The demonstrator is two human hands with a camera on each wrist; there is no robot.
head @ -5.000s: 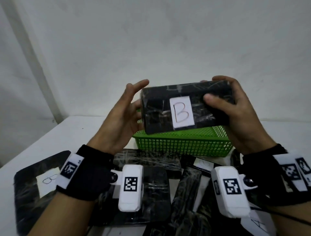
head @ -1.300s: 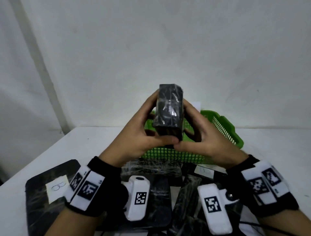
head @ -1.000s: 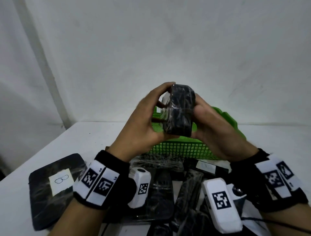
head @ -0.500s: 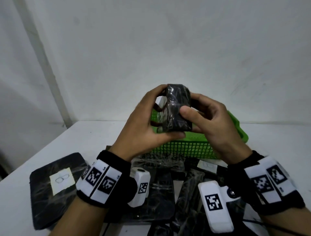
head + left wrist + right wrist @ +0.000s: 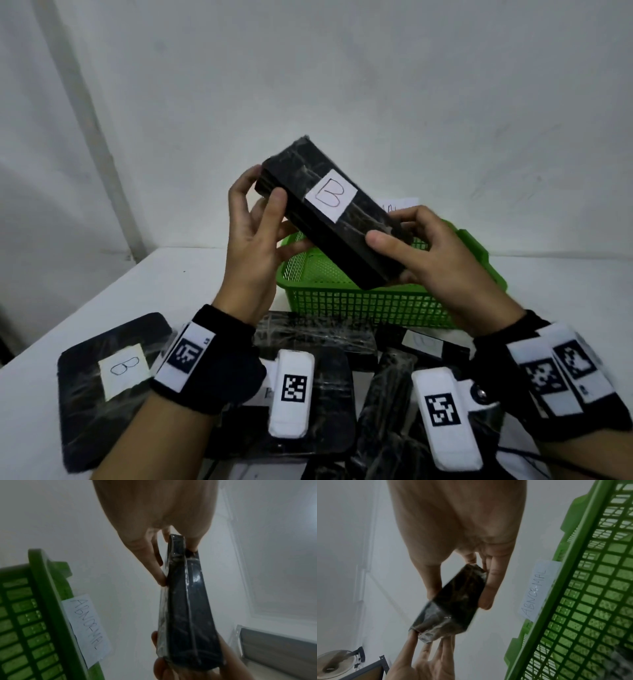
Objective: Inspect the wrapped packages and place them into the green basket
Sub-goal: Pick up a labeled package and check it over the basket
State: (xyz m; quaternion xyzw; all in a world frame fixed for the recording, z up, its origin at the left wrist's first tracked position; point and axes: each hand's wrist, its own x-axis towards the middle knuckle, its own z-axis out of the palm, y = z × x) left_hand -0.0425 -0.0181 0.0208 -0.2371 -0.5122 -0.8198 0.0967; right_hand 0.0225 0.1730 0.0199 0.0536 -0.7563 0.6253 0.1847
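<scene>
You're mid-inspection, left hand (image 5: 255, 236) and right hand (image 5: 435, 260) gripping the wrapped package (image 5: 329, 219) by its ends; next, lower it into the green basket (image 5: 359, 303) beneath them.

A white table (image 5: 130, 294) runs to a plain white wall (image 5: 376, 85) at the far side. A pale vertical strip (image 5: 92, 130) climbs the wall on the left, leaning a little, and meets the table's far left corner. Behind the far rim, a white paper slip (image 5: 85, 628) stands against the wall with "ABNORMAL" handwritten on it in dark pen. In the left wrist view a grey panel (image 5: 283, 654) with a light metal upright (image 5: 237, 639) beside it shows at the lower right. In the right wrist view a round, fan-like thing (image 5: 335, 665) sits at the lower left, too blurred to name surely.
</scene>
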